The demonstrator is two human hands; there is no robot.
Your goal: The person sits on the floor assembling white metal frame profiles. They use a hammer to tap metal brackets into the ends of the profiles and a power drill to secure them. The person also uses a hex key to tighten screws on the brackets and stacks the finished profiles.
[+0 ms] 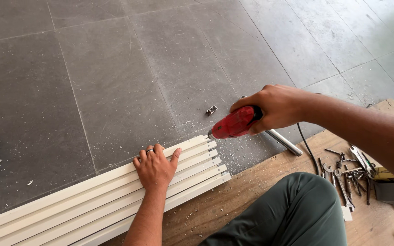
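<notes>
white slats (92, 200) cut off at left edge, drill (234, 124) grip hidden in right hand (274, 107)

left hand (155, 167) flat on long white metal strips (92, 200), right hand (277, 108) gripping red electric drill (234, 123), grey tiled floor (115, 68)

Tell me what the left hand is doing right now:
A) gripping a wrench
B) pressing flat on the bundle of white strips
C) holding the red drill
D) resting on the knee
B: the left hand lies palm-down on the white strips near their ends, while the right hand holds the red drill with its tip at the end of the top strip.
</notes>
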